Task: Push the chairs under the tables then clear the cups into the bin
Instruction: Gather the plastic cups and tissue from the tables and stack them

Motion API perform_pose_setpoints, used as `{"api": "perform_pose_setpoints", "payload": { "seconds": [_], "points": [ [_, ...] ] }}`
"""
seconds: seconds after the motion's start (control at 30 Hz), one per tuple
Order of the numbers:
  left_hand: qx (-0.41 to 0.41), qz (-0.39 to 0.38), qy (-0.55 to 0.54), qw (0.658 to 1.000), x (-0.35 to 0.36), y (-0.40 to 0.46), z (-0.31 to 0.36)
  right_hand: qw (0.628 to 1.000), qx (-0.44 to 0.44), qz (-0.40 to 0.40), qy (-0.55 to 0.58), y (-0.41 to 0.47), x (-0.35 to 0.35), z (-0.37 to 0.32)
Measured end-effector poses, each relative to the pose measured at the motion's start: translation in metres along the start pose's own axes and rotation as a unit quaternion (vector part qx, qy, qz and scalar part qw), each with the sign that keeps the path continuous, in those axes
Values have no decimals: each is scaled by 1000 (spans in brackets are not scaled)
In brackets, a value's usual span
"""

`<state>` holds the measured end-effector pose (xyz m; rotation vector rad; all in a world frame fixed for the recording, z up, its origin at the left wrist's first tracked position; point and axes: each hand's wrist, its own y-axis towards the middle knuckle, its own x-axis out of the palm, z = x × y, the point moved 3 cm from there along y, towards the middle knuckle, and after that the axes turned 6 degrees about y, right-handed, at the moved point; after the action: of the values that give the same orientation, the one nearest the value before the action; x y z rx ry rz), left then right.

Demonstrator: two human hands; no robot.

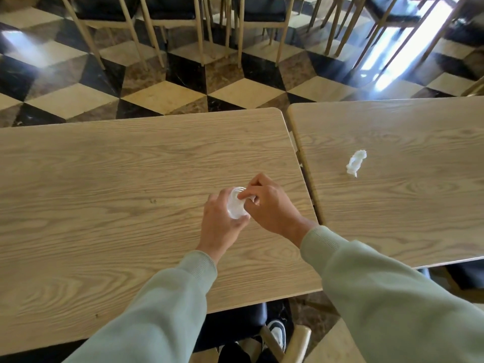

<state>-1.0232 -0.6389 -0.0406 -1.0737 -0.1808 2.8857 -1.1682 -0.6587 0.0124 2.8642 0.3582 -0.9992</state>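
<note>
- The left hand [222, 221] has its grip closed round a clear plastic cup [237, 204], fingers curled along the far side of it and the thumb along the near side, so the cup sits in the curve of the hand.
- The right hand [267, 203] pinches something small and white at the cup's rim; its fingers are bent tight, fingertips [242, 195] down at the mouth of the cup. What the white bit is cannot be told.
- The cup is transparent and thin-walled, with a ribbed band near the rim; the wood grain and the skin show through it, so its outline is faint.
- The cup is held above the near counter [104, 192], toward that counter's right end; whether its base touches the wood cannot be told.
- Its mouth points up toward the camera and tips a little away and to the right, so its long axis runs nearly upright, leaning slightly.
- A second counter [406, 205] stands just beside the first on the right, a narrow gap between them, and a crumpled white piece of tissue or plastic [355, 163] lies on it, well apart from the hands.
- Both arms wear pale green sleeves [366, 279].
- Chairs [125, 14] with pale wooden legs and dark seats stand on the black, cream and brown patterned floor [162, 95] beyond the counters.
- A dark seat of another chair [235, 320] shows under the near counter's edge.
</note>
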Motion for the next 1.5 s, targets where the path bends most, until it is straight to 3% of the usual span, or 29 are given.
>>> {"api": "perform_pose_setpoints", "payload": {
  "seconds": [0.17, 0.3, 0.5, 0.67, 0.87, 1.17, 1.37, 1.5],
  "points": [
    [15, -5, -8, 1000, 4, 0, 1, 999, 15, -14, 34, -6, 0, 3],
    [29, -15, -7, 999, 13, -3, 7, 993, 85, -16, 78, -13, -15, 12],
    [69, -9, -36, 997, 34, 16, 52, 960, 166, 164, 154, -21, -92, 48],
    [84, -34, -53, 994, 77, 37, 97, 931, 265, 239, 76, -30, -167, 125],
    [76, -44, -54, 995, 133, 65, 136, 930, 322, 168, -46, -20, -205, 218],
    [35, -39, -46, 998, 181, 93, 162, 963, 245, 93, -58, 22, -212, 282],
    [18, -20, -38, 999, 187, 87, 162, 968, 217, 122, -38, 24, -200, 289],
    [13, -19, -13, 1000, 178, 77, 159, 957, 219, 150, 117, 19, -197, 256]
  ]
}}
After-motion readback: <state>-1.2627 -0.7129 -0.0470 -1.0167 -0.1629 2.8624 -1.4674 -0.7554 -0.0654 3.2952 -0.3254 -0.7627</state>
